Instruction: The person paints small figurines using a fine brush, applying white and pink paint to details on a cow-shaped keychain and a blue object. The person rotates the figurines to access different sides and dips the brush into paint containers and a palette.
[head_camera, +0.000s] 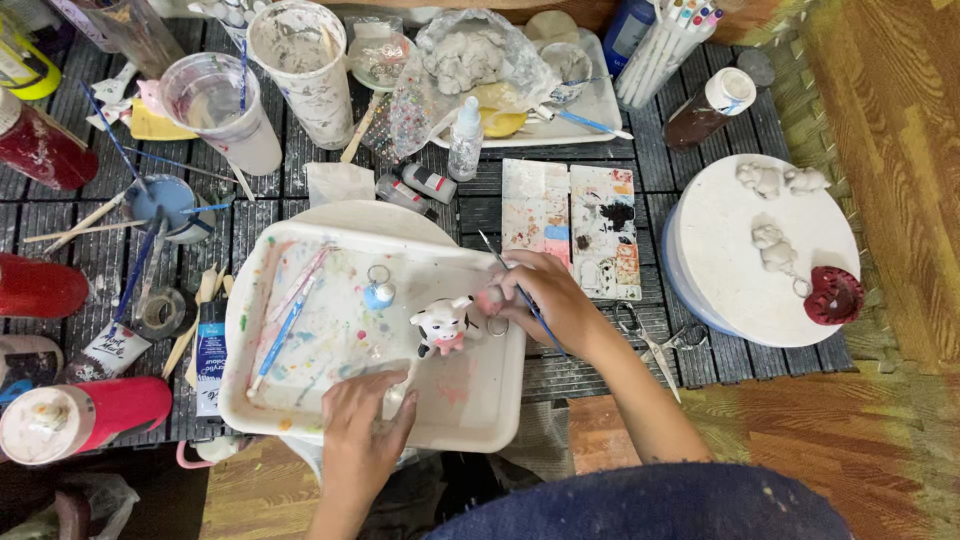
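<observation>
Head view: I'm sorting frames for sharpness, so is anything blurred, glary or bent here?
Head view: evenly lit, soft shadows; the tray and cow figurine are sharp, the right hand and left hand only slightly soft; mild glare on the plastic bag; the edges bow a little from the wide lens.

There is one view, from a camera worn on the person's head, looking almost straight down on a dark slatted table (600, 370) from close above. The person's forearms enter from 6 o'clock. A white tray (470, 405) sits just left of centre, a round white board (730, 230) lies toward 3 o'clock, and cups and bottles crowd 9 to 12 o'clock.
</observation>
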